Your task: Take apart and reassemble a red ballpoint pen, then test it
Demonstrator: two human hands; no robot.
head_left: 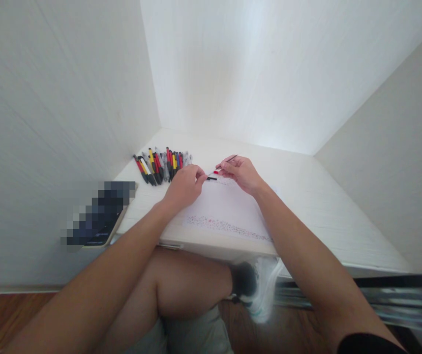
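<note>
My left hand [186, 187] has thumb and forefinger pinched on a small black pen part [212, 178] that juts out to the right over the paper. My right hand [246, 174] is also closed, fingertips gripping a thin dark stick like a pen refill [231, 158]. A short red piece [216, 172] shows at the right fingertips; whether they grip it too is unclear. The two hands face each other, a small gap between their fingertips. Below them lies a white sheet of paper [226, 204] with bands of small coloured marks along its near and far edges.
Several click pens [155, 164], red, yellow, white, blue and clear, lie in a cluster left of my left hand. A phone-like device [104, 216], partly pixelated, is at the table's left edge. White panels [233, 73] enclose the white table [317, 211]. My crossed leg is underneath.
</note>
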